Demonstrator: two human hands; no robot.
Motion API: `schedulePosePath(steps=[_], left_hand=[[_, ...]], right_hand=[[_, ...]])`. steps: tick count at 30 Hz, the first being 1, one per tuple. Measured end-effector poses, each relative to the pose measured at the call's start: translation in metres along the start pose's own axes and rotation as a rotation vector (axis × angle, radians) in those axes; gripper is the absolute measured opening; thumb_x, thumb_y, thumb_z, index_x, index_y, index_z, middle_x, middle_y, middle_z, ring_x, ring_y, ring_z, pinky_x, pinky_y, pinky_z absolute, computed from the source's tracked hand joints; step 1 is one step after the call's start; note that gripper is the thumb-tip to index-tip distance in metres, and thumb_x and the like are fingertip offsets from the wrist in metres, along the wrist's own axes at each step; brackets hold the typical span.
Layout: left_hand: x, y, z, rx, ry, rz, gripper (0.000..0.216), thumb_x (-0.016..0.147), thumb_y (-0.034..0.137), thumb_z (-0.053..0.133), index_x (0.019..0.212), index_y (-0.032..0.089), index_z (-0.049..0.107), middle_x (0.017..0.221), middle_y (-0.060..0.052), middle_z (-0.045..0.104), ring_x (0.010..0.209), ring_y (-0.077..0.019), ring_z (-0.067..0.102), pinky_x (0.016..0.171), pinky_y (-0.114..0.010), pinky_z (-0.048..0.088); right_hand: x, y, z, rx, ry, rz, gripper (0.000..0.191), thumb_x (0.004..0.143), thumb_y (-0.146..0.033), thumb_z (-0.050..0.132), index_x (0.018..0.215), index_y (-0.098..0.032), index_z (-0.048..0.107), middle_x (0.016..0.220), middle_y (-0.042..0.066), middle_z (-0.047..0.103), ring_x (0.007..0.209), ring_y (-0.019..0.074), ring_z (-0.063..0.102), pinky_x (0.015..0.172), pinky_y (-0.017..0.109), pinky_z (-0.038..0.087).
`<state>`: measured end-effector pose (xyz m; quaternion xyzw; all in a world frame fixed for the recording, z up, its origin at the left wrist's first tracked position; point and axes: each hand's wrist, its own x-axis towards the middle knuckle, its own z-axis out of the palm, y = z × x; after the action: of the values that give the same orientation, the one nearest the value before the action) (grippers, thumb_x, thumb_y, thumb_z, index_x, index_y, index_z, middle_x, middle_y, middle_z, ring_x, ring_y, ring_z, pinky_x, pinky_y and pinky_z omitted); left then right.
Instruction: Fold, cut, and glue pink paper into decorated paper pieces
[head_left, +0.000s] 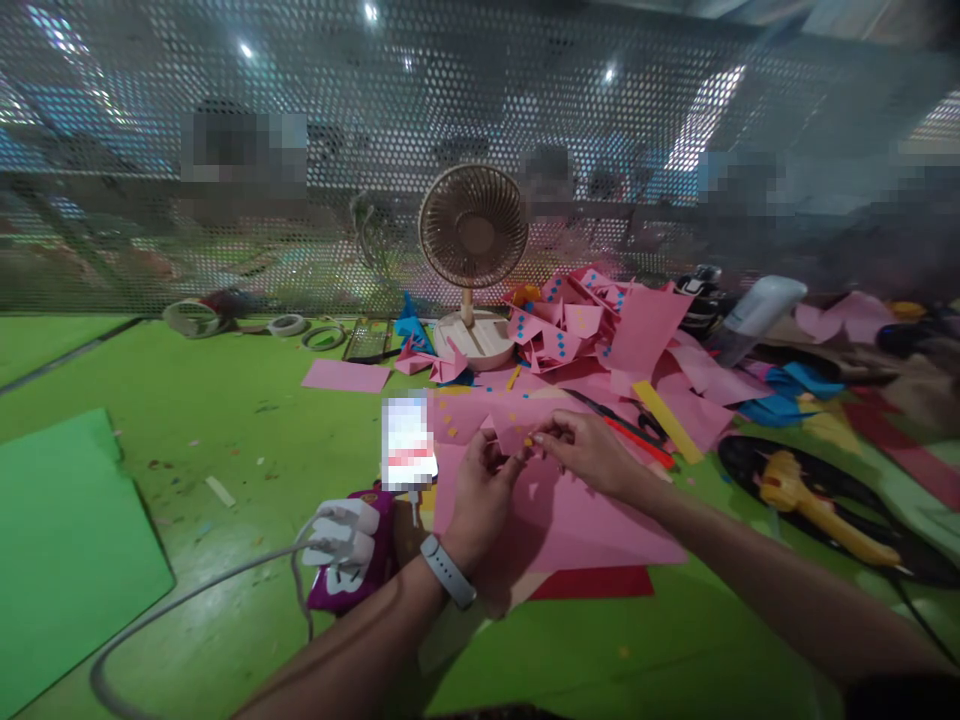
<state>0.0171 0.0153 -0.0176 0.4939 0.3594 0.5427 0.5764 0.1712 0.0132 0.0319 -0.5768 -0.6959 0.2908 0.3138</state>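
My left hand [484, 490], with a grey watch band on the wrist, is closed on a pink paper piece [514, 428] above the middle of the table. Close beside it, my right hand [589, 450] pinches a tiny yellow paper bit [529, 441] at the edge of that piece. Beneath both hands lies a large pink paper sheet [600, 530], with a red sheet [600, 583] showing under its near edge. Small yellow and blue bits are scattered on the pink paper just beyond my fingers.
A lit phone [409, 445] stands left of my hands, near a purple power strip [352, 570] with white plugs. Behind are a fan [474, 230] and piled pink paper shapes [577, 320]. Scissors [651, 425] and a yellow glue gun [817, 505] lie right; a green sheet [75, 560] lies left.
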Motion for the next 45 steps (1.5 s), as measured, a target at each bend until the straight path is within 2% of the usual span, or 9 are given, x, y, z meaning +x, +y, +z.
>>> schedulePosePath(steps=[12,17,22,25,29,34,45], left_hand=[[-0.001,0.001,0.001,0.031,0.028,0.003,0.02,0.073,0.022,0.07,0.078,0.02,0.05,0.066,0.006,0.047,0.059,-0.0093,0.046,0.055,-0.02,0.039],[0.0,-0.003,0.0,0.02,0.018,-0.02,0.022,0.073,0.024,0.071,0.08,0.02,0.051,0.065,0.006,0.047,0.059,-0.0094,0.046,0.054,-0.02,0.04],[0.001,-0.008,-0.002,0.03,0.047,-0.026,0.025,0.072,0.027,0.073,0.079,0.02,0.05,0.065,0.006,0.046,0.06,-0.0095,0.048,0.056,-0.021,0.043],[0.0,-0.005,-0.001,0.009,0.031,-0.037,0.025,0.072,0.027,0.072,0.082,0.019,0.051,0.068,0.005,0.05,0.065,-0.0107,0.054,0.061,-0.023,0.048],[-0.001,-0.001,0.001,-0.079,-0.047,-0.072,0.025,0.076,0.027,0.069,0.09,0.019,0.052,0.085,-0.002,0.061,0.081,-0.0156,0.061,0.072,-0.029,0.052],[0.0,-0.001,0.002,-0.061,-0.014,-0.068,0.024,0.074,0.026,0.071,0.085,0.019,0.051,0.078,0.0,0.061,0.076,-0.0149,0.063,0.068,-0.027,0.053],[-0.002,-0.005,0.001,-0.138,-0.054,-0.102,0.024,0.078,0.029,0.067,0.092,0.02,0.05,0.089,-0.002,0.063,0.085,-0.0173,0.064,0.069,-0.029,0.056]], right_hand=[[-0.001,0.003,-0.004,-0.029,-0.064,-0.026,0.016,0.085,-0.025,0.049,0.079,-0.017,0.061,0.069,0.0,0.064,0.051,0.0098,0.055,0.047,0.021,0.041],[-0.002,-0.004,-0.005,-0.072,-0.068,-0.03,0.016,0.086,-0.025,0.05,0.075,-0.017,0.059,0.061,-0.002,0.06,0.05,0.0098,0.054,0.046,0.02,0.039],[-0.001,0.001,-0.003,-0.012,-0.08,-0.012,0.016,0.086,-0.026,0.048,0.078,-0.017,0.058,0.065,-0.001,0.061,0.048,0.0092,0.053,0.045,0.02,0.04],[0.0,0.005,-0.002,0.008,-0.084,-0.002,0.016,0.086,-0.027,0.048,0.08,-0.017,0.058,0.068,-0.001,0.061,0.048,0.0089,0.053,0.045,0.02,0.04],[0.0,0.008,-0.002,0.026,-0.085,0.018,0.018,0.086,-0.029,0.049,0.08,-0.017,0.06,0.072,0.001,0.063,0.05,0.0096,0.054,0.046,0.021,0.041],[-0.001,0.01,-0.002,0.045,-0.079,0.022,0.018,0.086,-0.031,0.049,0.08,-0.018,0.06,0.072,0.001,0.064,0.05,0.0096,0.054,0.046,0.021,0.04],[0.001,0.004,-0.003,0.113,-0.092,0.037,0.017,0.086,-0.03,0.05,0.08,-0.017,0.06,0.07,0.0,0.061,0.047,0.0081,0.05,0.043,0.02,0.038]])
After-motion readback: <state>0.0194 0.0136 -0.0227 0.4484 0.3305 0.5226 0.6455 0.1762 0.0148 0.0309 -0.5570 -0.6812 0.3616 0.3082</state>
